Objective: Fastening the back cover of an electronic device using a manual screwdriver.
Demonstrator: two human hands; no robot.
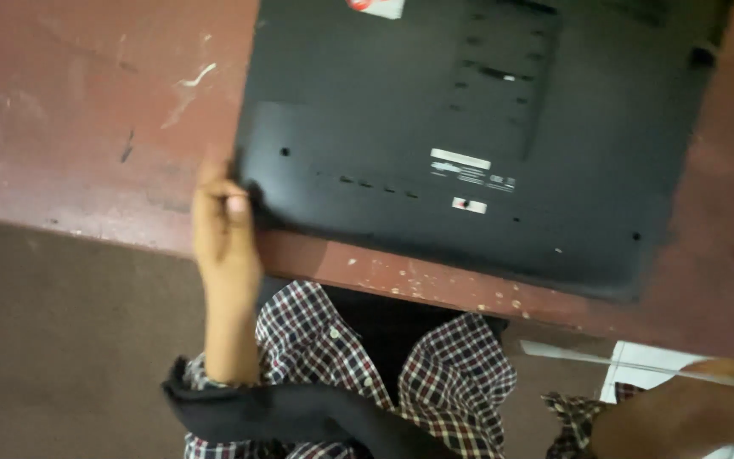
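Head view. Item: black laptop, lying underside up on a worn reddish-brown tabletop, its near edge close to the tabletop's front edge. White labels and small screw holes on its base. Left hand: grip closed on the laptop's near-left corner, thumb on top. Right hand: blurred at lower right, off the tabletop; its grip cannot be told. Checked shirt below.

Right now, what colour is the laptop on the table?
Black; the laptop lies bottom side up, clearest in the head view.
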